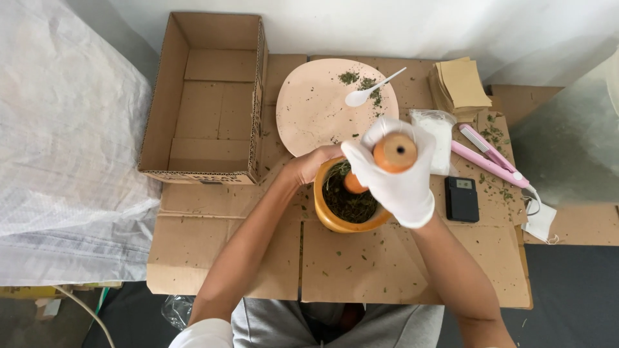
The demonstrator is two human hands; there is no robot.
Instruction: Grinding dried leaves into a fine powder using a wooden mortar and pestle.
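- Here, the right hand (398, 173), in a white glove, is closed around an orange wooden pestle (391, 154), whose rounded lower end dips into the mortar (335, 218) just below it.
- The mortar is a yellow-orange bowl holding crushed dark green dried leaves (348, 203).
- The bare left hand (311, 164) grips the mortar's far rim.
- Beyond both hands lies a pale pink plate (316, 116) with a white spoon (371, 90).
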